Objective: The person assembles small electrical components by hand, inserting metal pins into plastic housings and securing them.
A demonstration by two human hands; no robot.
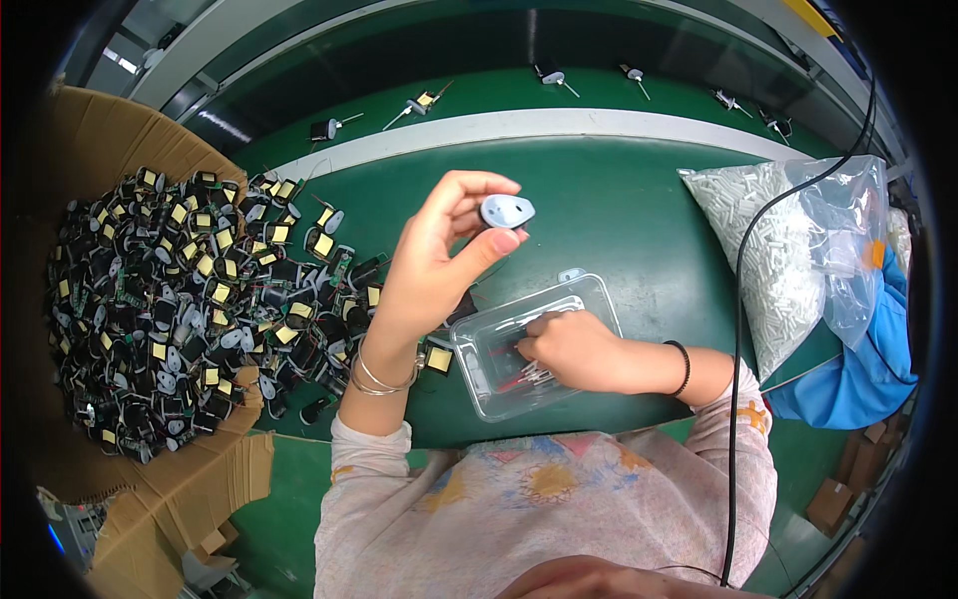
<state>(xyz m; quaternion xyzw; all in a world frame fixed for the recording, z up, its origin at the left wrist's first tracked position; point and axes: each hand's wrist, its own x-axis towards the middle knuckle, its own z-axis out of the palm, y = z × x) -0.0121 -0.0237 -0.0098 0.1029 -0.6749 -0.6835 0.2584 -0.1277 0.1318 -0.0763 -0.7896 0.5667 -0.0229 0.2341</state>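
My left hand [439,245] is raised over the green table, thumb and fingers closed round a small device with a light grey, teardrop-shaped plastic face [509,210]. Two dark holes show in that face; the underside is hidden by my fingers. My right hand [569,349] reaches down into a clear plastic box [484,407] with its fingers bunched together. Thin white and red pieces [524,377] lie in the box under those fingertips. Whatever the fingers pinch is too small to make out.
A cardboard box [190,140] at the left spills a heap of black devices [200,299] with yellow pads onto the table. A bag of white tubes [778,240] and blue cloth [848,379] lie right. A black cable [738,399] hangs down. Several devices [551,77] sit beyond the pale rail [519,124].
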